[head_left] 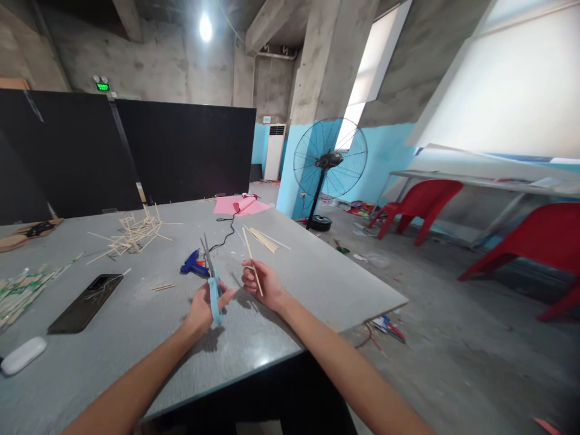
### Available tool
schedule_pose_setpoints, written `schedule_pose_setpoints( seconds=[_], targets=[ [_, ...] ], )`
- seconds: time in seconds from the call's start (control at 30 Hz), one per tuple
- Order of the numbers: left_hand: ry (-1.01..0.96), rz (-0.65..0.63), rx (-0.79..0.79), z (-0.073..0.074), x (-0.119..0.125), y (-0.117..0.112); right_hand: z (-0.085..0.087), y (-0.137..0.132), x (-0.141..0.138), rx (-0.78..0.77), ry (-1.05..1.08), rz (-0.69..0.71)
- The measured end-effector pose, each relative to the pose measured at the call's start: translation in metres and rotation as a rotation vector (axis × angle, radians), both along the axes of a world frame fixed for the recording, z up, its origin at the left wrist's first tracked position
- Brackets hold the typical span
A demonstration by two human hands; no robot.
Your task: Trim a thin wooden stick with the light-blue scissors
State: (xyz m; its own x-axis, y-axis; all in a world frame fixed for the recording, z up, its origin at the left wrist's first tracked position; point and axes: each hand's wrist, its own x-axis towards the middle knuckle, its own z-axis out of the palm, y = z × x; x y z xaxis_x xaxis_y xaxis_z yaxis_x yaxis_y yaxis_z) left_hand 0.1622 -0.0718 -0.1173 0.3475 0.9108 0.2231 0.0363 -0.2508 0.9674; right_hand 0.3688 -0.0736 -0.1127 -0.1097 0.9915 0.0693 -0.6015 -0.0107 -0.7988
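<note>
My left hand (pixel 202 309) grips a pair of scissors (pixel 214 297) by their light blue handles, blades pointing up and away from me. Between the thumb and fingers of my right hand (pixel 265 284) is a thin wooden stick (pixel 253 263), held at a slant. Just beyond the scissors a blue glue gun (pixel 194 264) lies on its side, its black cord running back. A bundle of wooden sticks (pixel 264 239) rests on the table beyond my right hand. Short cut sticks (pixel 164 287) lie left of my left hand.
On the grey table (pixel 317 290) stands a tangled stick structure (pixel 136 233). A phone (pixel 85 304), a white case (pixel 23 355) and paper-wrapped sticks (pixel 28 290) are at the left. Pink paper (pixel 240 205) lies at the far edge. A fan (pixel 330 159) and red chairs (pixel 419 202) stand beyond.
</note>
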Motion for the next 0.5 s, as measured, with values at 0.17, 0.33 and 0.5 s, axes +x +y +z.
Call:
schedule_pose_setpoints(
  seconds=[0.17,0.33,0.5],
  targets=[
    [-0.017,0.079,0.073,0.0051,0.0021,-0.0042,-0.0015,-0.0004,0.0008,0.006,0.000,0.024],
    [0.014,0.003,0.119,0.0083,0.0038,-0.0079,-0.0031,-0.0007,0.0008,0.023,0.002,0.029],
    [-0.030,0.007,0.109,0.0008,0.0011,-0.0055,0.0006,-0.0042,-0.0008,0.039,-0.008,0.026]
  ],
)
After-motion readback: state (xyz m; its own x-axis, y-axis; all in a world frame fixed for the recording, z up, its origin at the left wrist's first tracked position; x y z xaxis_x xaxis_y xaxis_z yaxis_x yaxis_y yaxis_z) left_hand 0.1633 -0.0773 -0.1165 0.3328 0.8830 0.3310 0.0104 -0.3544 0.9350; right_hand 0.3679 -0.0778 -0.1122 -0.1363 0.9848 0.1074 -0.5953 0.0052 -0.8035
